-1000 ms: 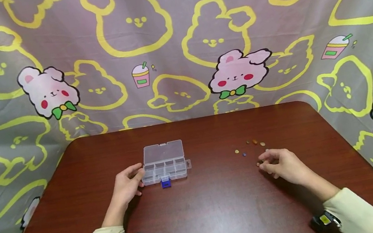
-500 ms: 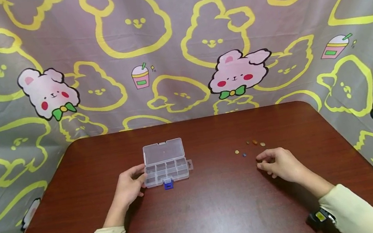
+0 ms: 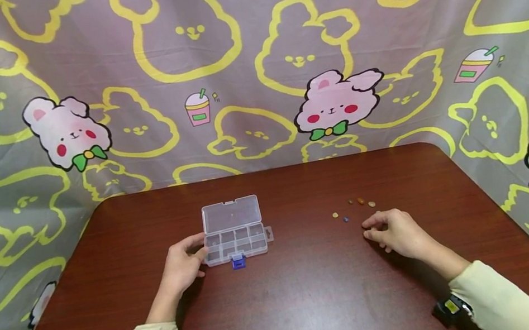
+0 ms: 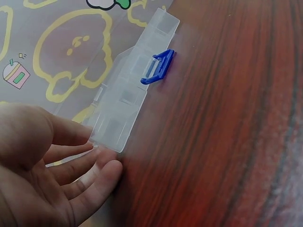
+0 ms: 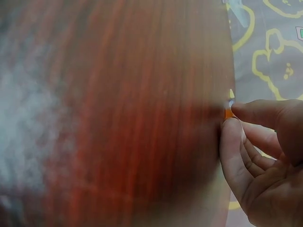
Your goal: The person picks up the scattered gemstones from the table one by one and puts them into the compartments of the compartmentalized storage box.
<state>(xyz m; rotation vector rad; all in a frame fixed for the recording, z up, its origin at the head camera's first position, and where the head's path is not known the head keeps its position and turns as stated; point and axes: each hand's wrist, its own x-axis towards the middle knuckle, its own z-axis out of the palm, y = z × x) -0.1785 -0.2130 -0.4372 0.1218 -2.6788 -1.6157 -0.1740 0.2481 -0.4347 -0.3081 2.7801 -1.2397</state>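
Note:
A clear plastic compartment box (image 3: 251,248) stands on the table with its lid (image 3: 231,215) raised at the back. A blue latch (image 4: 158,68) hangs at its front. My left hand (image 3: 181,261) grips the box's left end between thumb and fingers. At the right, my right hand (image 3: 398,233) pinches a small orange stone (image 5: 228,113) between thumb and fingertip, low over the table; most of the stone is hidden. Beyond it lie several small stones, among them a blue one (image 3: 346,219), an orange one (image 3: 360,201) and a yellowish one (image 3: 335,215).
The dark red wooden table (image 3: 294,307) reaches back to a curtain (image 3: 243,89) with rabbit and drink-cup prints. The curtain also rises along both sides. A hanging tab (image 3: 269,233) sticks out from the box's right end.
The box has shifted slightly right and toward me, with my left hand on it. A small brownish stone seen at my right fingertips no longer shows in the head view; that hand has barely moved.

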